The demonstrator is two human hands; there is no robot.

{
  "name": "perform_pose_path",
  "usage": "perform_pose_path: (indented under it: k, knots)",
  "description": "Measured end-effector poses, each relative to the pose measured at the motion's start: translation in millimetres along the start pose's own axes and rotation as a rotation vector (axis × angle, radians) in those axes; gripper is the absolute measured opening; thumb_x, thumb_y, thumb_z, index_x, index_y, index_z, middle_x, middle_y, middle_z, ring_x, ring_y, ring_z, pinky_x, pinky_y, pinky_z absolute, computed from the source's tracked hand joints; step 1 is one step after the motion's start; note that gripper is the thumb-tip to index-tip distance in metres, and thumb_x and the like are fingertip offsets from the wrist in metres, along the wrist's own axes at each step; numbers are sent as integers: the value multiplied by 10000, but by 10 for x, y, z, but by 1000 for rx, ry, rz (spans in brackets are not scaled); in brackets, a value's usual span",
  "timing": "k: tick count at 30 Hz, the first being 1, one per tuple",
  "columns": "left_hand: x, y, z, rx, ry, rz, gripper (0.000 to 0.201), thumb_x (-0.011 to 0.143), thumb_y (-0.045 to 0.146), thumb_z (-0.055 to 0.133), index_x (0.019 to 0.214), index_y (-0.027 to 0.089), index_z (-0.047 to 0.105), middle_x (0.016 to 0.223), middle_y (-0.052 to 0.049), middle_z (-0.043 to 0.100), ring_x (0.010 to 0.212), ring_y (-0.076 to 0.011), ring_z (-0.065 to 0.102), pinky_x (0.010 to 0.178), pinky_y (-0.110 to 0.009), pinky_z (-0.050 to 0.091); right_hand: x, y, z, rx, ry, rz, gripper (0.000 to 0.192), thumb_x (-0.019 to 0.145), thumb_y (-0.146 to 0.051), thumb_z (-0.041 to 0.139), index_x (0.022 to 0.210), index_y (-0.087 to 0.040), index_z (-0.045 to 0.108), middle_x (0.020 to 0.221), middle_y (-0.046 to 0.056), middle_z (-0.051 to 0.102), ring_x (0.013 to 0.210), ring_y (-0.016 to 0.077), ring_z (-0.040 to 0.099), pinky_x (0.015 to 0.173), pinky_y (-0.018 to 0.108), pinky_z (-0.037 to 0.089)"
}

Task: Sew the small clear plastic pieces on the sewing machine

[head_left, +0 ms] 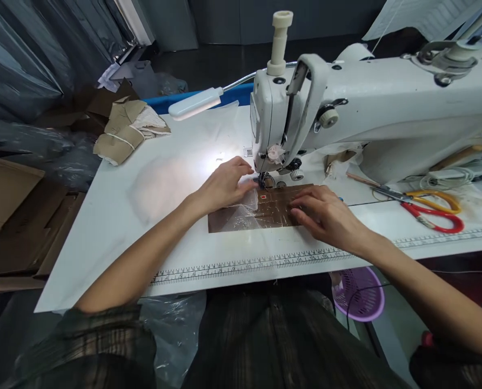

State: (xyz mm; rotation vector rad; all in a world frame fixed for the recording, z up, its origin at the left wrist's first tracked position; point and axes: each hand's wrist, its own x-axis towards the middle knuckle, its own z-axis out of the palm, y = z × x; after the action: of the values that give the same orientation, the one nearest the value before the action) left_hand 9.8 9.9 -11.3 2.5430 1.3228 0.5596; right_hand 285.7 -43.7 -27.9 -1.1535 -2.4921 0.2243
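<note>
A flat brown piece (280,209) with clear plastic film (241,217) over its left part lies on the white sewing table, its far edge by the needle and presser foot (262,180) of a sewing machine (362,102). My left hand (226,185) is beside the presser foot, over the film, with thumb and fingers apart. On the right end of the brown piece rests my right hand (326,213), its fingers slightly bent and spread on the surface. A small orange-red mark shows on the brown piece near the needle.
Scissors (427,208) with red and yellow handles lie right of my right hand. A white lamp (196,104) hangs over the table's back. A folded tan cloth bundle (127,129) sits at the far left corner. A printed ruler strip (241,267) runs along the front edge.
</note>
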Motion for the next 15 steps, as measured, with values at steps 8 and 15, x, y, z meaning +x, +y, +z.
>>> perform_pose_path:
  k: [8, 15]
  knots:
    - [224, -24, 223, -34, -65, -169, 282, 755, 401, 790, 897, 169, 713, 866, -44, 670, 730, -185, 609, 615, -295, 458, -12, -71, -34, 168, 117, -155, 245, 964, -211, 494, 1138, -186, 665, 1086, 130, 667, 1006, 259, 612, 848, 419, 522]
    - [218, -63, 212, -54, -28, -239, 121, 770, 315, 757, 839, 216, 762, 822, -21, 673, 758, -198, 620, 668, -312, 465, 224, -243, 430, 119, -96, -290, 365, 985, -270, 484, 1305, -144, 608, 1324, 146, 616, 1232, 341, 501, 978, 577, 452]
